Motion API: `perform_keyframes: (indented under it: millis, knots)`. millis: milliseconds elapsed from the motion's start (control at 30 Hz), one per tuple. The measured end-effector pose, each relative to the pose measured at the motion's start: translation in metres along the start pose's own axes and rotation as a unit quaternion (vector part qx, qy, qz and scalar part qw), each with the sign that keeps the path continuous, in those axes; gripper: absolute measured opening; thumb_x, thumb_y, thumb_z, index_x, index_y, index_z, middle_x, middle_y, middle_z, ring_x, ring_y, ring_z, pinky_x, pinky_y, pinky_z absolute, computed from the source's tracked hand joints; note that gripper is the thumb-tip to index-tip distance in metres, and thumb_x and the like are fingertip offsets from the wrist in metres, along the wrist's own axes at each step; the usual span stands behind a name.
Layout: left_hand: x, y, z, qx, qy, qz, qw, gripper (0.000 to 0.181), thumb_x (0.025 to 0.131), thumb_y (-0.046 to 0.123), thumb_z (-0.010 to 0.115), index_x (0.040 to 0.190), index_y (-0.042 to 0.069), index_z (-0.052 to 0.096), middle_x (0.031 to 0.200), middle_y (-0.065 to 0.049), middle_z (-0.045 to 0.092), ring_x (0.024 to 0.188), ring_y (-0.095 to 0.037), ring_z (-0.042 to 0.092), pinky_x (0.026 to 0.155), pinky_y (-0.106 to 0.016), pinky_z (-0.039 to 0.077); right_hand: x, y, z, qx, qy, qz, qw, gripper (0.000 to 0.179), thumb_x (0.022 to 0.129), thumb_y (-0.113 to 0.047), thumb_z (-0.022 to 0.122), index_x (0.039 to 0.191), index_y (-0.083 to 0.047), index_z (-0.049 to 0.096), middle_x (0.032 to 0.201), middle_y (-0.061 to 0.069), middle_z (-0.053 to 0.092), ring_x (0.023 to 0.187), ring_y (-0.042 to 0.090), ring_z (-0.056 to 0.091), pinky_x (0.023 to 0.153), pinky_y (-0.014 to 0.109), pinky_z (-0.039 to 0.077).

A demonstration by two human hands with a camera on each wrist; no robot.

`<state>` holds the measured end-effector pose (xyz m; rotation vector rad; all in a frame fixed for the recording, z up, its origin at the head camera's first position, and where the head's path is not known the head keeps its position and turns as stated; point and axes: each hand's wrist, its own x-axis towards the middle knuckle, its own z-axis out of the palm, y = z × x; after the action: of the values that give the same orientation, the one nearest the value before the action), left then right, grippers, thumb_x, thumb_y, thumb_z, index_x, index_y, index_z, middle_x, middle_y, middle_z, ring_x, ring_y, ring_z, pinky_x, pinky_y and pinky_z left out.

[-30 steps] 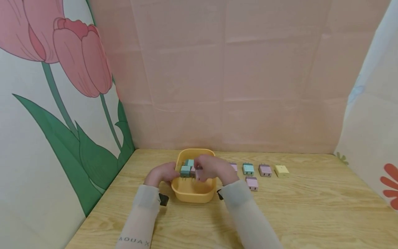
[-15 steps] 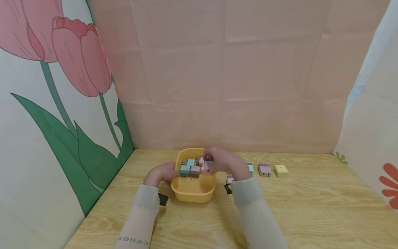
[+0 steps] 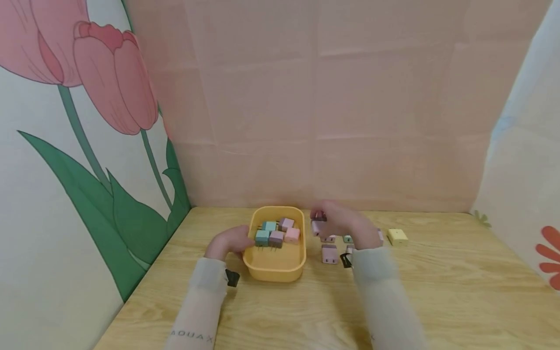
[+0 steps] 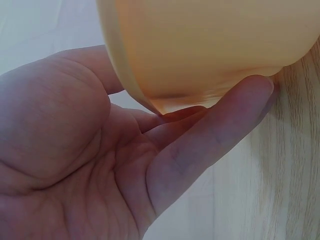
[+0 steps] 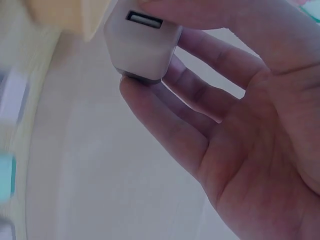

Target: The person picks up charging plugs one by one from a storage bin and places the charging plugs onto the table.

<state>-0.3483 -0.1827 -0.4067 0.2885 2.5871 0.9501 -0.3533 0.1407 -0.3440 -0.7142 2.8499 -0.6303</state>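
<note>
My left hand point(image 3: 229, 241) grips the left side of a yellow plastic bin point(image 3: 274, 276). In the left wrist view the thumb lies over the rim and the fingers point(image 4: 220, 125) lie along the outer wall, low down. Inside the bin sit several USB wall chargers: teal ones point(image 3: 262, 237), purple ones point(image 3: 276, 238) and a pink one point(image 3: 292, 235). Just right of the bin, my right hand point(image 3: 343, 224) pinches a pale purple USB charger point(image 5: 142, 45) between thumb and fingers, raised over the table. Its USB port faces the right wrist camera.
On the wooden table point(image 3: 459, 282), a purple charger point(image 3: 329, 254) lies right of the bin. More chargers are partly hidden behind my right hand and wrist. A yellow charger point(image 3: 397, 236) sits farther right. A pink cloth backdrop point(image 3: 350, 121) rises at the table's back edge.
My right hand has lifted the pale purple charger out of the bin and carried it right, past the rim. My left hand keeps its grip on the bin.
</note>
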Motion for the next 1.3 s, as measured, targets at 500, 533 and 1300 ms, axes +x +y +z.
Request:
perform_keyframes:
  millis: [500, 533, 1300]
  knots:
    - [0.000, -0.001, -0.002, -0.006, -0.001, -0.017, 0.9998, 0.037, 0.099, 0.010, 0.058, 0.133, -0.004, 0.061, 0.109, -0.020, 0.076, 0.079, -0.023, 0.074, 0.072, -0.034, 0.063, -0.045, 0.071, -0.018, -0.032, -0.004, 0.017, 0.9993, 0.029, 0.089, -0.004, 0.078, 0.116, -0.006, 0.069, 0.101, 0.009, 0.067, 0.088, 0.023, 0.059, 0.075, 0.035, 0.053]
    - [0.000, -0.002, -0.001, -0.007, 0.000, -0.019, 0.9998, 0.037, 0.099, 0.010, 0.058, 0.133, -0.004, 0.061, 0.109, -0.020, 0.076, 0.079, -0.022, 0.074, 0.073, -0.035, 0.063, -0.047, 0.073, -0.018, -0.031, -0.008, 0.023, 0.9992, 0.028, 0.090, -0.004, 0.078, 0.116, -0.007, 0.069, 0.101, 0.009, 0.066, 0.088, 0.023, 0.059, 0.074, 0.035, 0.052]
    - [0.000, 0.003, 0.003, -0.015, -0.002, -0.009, 0.9998, 0.039, 0.099, 0.008, 0.057, 0.135, -0.005, 0.059, 0.112, -0.021, 0.075, 0.080, -0.024, 0.076, 0.074, -0.039, 0.066, -0.071, 0.120, -0.019, -0.032, -0.031, 0.061, 0.9972, 0.035, 0.084, -0.003, 0.084, 0.117, -0.007, 0.072, 0.102, 0.007, 0.065, 0.091, 0.025, 0.056, 0.077, 0.036, 0.051]
